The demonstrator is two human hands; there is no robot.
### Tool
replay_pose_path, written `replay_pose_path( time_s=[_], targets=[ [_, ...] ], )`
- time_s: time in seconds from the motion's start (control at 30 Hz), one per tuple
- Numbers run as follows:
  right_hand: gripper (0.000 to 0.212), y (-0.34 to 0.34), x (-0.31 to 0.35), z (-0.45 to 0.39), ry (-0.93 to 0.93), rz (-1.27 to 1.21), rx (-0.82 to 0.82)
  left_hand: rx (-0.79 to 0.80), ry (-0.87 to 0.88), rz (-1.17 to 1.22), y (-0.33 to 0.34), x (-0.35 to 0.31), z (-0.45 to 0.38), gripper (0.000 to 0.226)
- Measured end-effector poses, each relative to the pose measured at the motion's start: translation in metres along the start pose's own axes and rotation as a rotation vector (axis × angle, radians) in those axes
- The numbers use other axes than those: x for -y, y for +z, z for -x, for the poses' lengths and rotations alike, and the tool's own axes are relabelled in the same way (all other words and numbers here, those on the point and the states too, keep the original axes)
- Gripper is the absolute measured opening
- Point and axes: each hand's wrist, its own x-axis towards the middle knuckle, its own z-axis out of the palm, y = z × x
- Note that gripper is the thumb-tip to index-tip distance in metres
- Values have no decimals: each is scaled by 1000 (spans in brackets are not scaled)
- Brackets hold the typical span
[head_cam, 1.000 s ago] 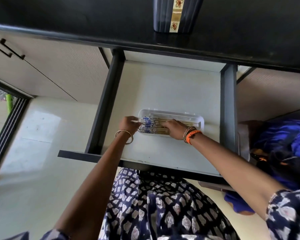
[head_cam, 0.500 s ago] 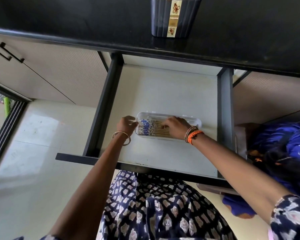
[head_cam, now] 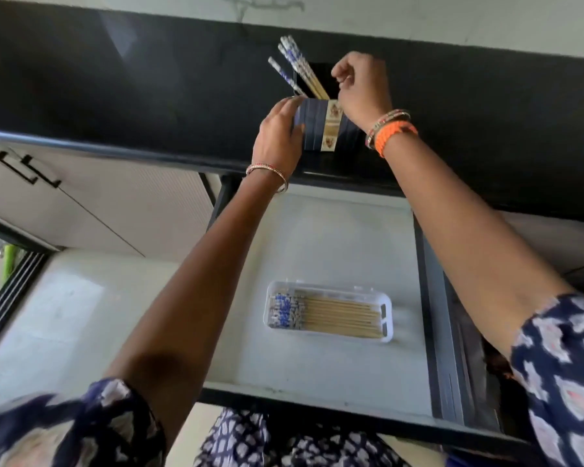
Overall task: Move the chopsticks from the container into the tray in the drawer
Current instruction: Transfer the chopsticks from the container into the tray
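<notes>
Lower ends of the chopsticks [head_cam: 295,67] sunk inside the container [head_cam: 317,129], right hand [head_cam: 363,87] covering its right rim, fingertips curled from sight, sleeves blurred at the bottom edge

One head-worn view, looking down over a counter [head_cam: 122,96] and an open drawer [head_cam: 338,251].

We are looking forward and steeply down from standing height, close in, with both forearms reaching up the frame away from us. The wide lens is bending the counter edge. We are taking in the wall at the top and our own patterned clothing at the bottom.
</notes>
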Motion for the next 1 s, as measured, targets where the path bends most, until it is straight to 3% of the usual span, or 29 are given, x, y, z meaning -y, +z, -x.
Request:
replay_pose_path(
  time_s=[0.17, 0.3, 0.4, 0.57, 0.67, 0.77, 0.93, 1.0],
  targets=[
    [24, 33, -12, -61, 208, 294, 283, 219, 53, -187, 7, 18, -29, 56],
    [13, 52, -23, -83, 285, 276, 387, 241, 50, -177, 8, 30, -33, 59],
    [30, 62, -31, -89, 291, 281, 336, 242, 41, -144, 8, 32, -34, 61],
    [12, 64, -36, -89, 281, 254, 287, 269, 26, -134, 9, 26, -36, 61],
    [34, 63, -36, -88, 271, 246, 290, 258, 8, -123, 10, 21, -34, 61],
    [41, 62, -31, -84, 234, 214, 264, 271, 4, -123, 9, 22, -33, 63],
    [8, 48, -13, -75, 0, 81, 131, 233, -24, -55, 4, 21, -30, 65],
    [13, 36, 1, -72, -117, 91, 117, 174, -54, 2, 0, 17, -28, 66]
  ],
)
